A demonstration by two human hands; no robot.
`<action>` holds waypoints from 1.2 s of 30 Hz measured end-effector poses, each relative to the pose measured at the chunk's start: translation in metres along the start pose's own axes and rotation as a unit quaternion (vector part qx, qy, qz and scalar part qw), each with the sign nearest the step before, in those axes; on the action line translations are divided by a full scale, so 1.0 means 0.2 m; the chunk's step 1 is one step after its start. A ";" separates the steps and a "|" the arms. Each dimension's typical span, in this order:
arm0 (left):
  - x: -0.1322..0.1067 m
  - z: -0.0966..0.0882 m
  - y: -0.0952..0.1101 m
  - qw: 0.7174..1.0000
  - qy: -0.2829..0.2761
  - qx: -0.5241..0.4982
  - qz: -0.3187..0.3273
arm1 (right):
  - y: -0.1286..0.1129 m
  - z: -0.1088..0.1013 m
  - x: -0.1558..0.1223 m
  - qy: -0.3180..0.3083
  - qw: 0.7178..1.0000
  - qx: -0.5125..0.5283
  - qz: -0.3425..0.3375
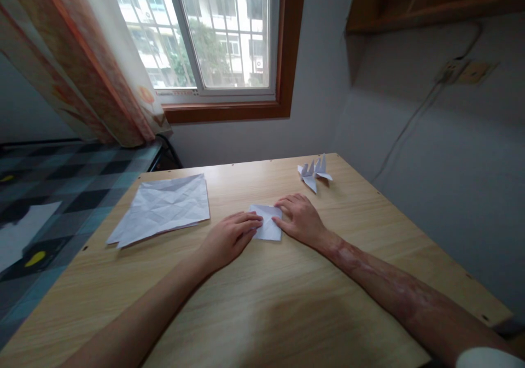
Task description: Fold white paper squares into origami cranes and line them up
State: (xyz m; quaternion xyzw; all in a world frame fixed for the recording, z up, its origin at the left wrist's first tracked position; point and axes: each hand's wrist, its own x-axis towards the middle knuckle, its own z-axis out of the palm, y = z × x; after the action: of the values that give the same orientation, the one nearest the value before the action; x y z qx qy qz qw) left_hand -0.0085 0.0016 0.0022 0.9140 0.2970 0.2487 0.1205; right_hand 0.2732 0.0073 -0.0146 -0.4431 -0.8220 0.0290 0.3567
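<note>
A small square of folded white paper (268, 230) lies on the wooden table between my two hands. My left hand (233, 237) covers its left edge, fingers close together and their tips resting on the paper. At the right edge, my right hand (301, 218) holds the paper with curled fingers; the thumb touches the side and the forefinger is by the upper right corner. What the undersides of the fingers do is hidden. Beyond my right hand stand folded white paper cranes (315, 172), close together.
Creased white paper sheets (168, 206) are stacked on the table's (262, 308) far left. Left of the table is a checked cloth surface (94, 179) with more white paper (28, 231). Ahead are a curtain (86, 56) and a barred window (225, 34); a cable (406, 130) hangs on the right wall.
</note>
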 end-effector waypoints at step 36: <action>-0.01 0.02 -0.02 0.996 0.003 0.060 -0.061 | -0.04 0.00 -0.02 -0.165 0.977 0.084 -0.106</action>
State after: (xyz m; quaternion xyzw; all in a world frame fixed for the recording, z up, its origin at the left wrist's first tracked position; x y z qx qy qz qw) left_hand -0.0104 0.0039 -0.0037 0.8989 0.3671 0.2255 0.0797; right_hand 0.2684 0.0005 -0.0141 -0.3114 -0.9062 0.1327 0.2534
